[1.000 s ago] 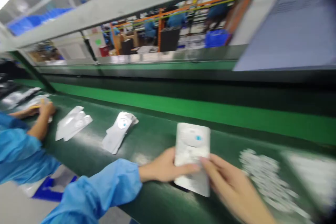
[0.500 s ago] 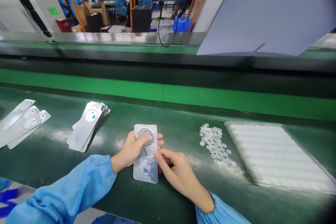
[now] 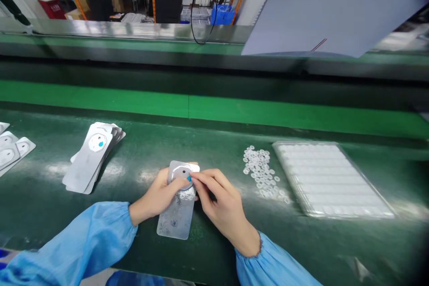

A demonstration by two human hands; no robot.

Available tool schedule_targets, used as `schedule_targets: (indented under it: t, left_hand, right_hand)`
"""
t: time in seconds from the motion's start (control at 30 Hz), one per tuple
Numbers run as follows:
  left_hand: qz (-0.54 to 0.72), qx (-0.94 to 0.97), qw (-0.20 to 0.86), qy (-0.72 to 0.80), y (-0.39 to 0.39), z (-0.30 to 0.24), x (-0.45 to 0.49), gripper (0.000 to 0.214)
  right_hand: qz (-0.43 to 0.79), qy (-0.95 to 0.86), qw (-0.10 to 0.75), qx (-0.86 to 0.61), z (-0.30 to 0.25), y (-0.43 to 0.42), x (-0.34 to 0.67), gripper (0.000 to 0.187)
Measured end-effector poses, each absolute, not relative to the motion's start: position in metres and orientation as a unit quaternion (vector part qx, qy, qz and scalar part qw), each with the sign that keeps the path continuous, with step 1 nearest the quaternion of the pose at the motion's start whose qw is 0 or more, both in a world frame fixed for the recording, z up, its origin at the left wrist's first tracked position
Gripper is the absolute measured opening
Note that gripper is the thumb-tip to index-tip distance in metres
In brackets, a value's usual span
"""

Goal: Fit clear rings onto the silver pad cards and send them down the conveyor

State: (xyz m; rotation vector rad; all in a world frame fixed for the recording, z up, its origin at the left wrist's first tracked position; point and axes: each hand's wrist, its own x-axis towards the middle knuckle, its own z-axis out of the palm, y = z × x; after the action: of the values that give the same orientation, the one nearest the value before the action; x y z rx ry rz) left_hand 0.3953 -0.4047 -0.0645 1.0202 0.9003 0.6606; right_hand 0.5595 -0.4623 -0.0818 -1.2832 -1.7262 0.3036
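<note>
A flat silvery-grey plate (image 3: 176,214) with a round raised disc near its top lies on the dark green belt in front of me. My left hand (image 3: 157,194) grips its left edge, thumb on the disc. My right hand (image 3: 219,203) is closed in a pinch at the disc's right side, where a small blue tab (image 3: 189,179) shows between the fingertips. Both sleeves are light blue.
A fanned stack of the same plates (image 3: 90,156), the top one with a blue dot, lies to the left. More plates (image 3: 11,154) sit at the far left edge. A heap of small white rings (image 3: 261,172) and a clear tray (image 3: 330,178) lie right.
The view has settled and dropped lower. My right fingers have moved up from the plate's middle to its disc and now pinch a small blue tab there. The left hand still holds the plate.
</note>
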Motion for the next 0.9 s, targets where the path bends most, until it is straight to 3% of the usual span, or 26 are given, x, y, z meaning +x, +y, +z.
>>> schedule_targets:
  t: [0.33, 0.57, 0.9]
  left_hand:
    - [0.341, 0.436, 0.713, 0.430, -0.407, -0.093, 0.383, 0.030]
    - [0.309, 0.479, 0.744, 0.347, -0.407, -0.092, 0.384, 0.041]
    - [0.342, 0.355, 0.786, 0.372, -0.404, -0.083, 0.392, 0.037]
  right_hand:
    - [0.072, -0.721, 0.426, -0.543, -0.080, -0.463, 0.560, 0.011]
    - [0.016, -0.747, 0.384, -0.542, -0.078, -0.463, 0.558, 0.011]
    - [-0.070, -0.772, 0.378, -0.506, -0.078, -0.462, 0.557, 0.010]
